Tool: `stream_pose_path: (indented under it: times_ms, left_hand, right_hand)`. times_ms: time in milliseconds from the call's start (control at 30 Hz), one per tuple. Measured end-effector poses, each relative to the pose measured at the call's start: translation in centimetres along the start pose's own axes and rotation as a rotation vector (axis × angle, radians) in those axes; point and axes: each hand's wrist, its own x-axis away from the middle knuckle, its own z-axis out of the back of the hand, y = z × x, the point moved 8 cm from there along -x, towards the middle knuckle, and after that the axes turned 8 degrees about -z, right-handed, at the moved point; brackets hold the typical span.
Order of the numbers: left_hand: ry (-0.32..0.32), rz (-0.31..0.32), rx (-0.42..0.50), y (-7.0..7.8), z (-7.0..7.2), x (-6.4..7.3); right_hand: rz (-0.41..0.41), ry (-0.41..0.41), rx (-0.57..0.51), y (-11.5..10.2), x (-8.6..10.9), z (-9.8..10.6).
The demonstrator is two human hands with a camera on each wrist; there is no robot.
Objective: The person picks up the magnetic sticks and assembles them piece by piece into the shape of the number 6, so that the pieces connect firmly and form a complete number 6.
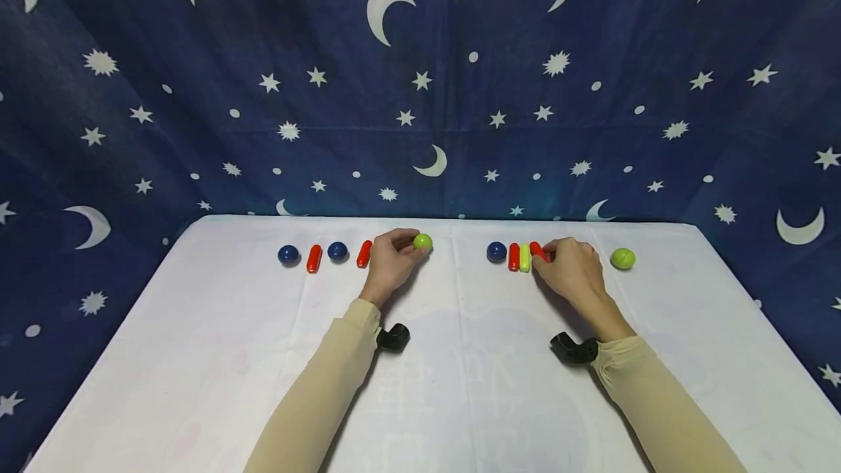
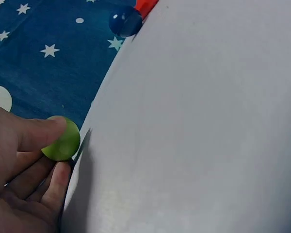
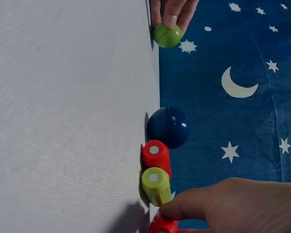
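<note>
My left hand [image 1: 392, 263] pinches a lime-green ball [image 1: 423, 241] between thumb and fingers; the left wrist view shows the thumb over the ball [image 2: 63, 145]. On the other side, my right hand [image 1: 573, 268] holds a red cylinder [image 1: 539, 251], tilted in the head view. Close to its left stand a yellow-green cylinder [image 1: 524, 258], another red cylinder [image 1: 514, 257] and a blue ball [image 1: 496, 252], side by side. In the right wrist view the thumb presses at the held red cylinder [image 3: 163, 225], beside the yellow-green one [image 3: 155, 182]. A bit of red peeks out behind my right hand.
Left of my left hand, a blue ball [image 1: 287, 255], a red cylinder [image 1: 314, 259], a second blue ball [image 1: 338, 252] and another red cylinder [image 1: 363, 255] form a row. A green ball [image 1: 623, 258] lies right of my right hand. Starry blue cloth [image 1: 342, 130] hangs behind the white table [image 1: 460, 385].
</note>
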Motion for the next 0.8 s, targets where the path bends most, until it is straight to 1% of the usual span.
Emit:
stream_pose_path:
  times_ms: [167, 233, 300, 433, 567, 633, 733, 800]
  left_hand:
    - [0.005, -0.052, -0.030, 0.0, -0.2, 0.2]
    - [0.001, -0.074, -0.042, 0.1, -0.3, 0.3]
    - [0.000, -0.080, -0.049, 0.2, -0.3, 0.4]
    - [-0.005, -0.074, -0.057, 0.0, -0.3, 0.5]
    - [-0.008, -0.070, -0.060, -0.1, -0.3, 0.5]
    - [-0.012, -0.079, -0.063, -0.2, -0.3, 0.4]
    - [-0.015, -0.096, -0.081, -0.1, -0.3, 0.4]
    - [-0.014, -0.103, -0.098, -0.1, -0.3, 0.4]
  right_hand:
    - [0.043, 0.062, -0.031, -0.4, 0.1, 0.9]
    - [0.058, 0.078, -0.046, -0.5, 0.2, 1.1]
    - [0.071, 0.084, -0.078, -0.5, 0.2, 1.3]
    - [0.122, 0.066, -0.199, -1.0, 0.1, 1.2]
    - [0.169, 0.000, -0.366, -2.2, 0.0, 0.8]
    - [0.167, -0.040, -0.425, -3.0, 0.0, 0.4]
    - [0.161, -0.081, -0.482, -4.7, 0.0, -0.3]
    - [0.170, -0.084, -0.498, -6.2, 0.1, -0.8]
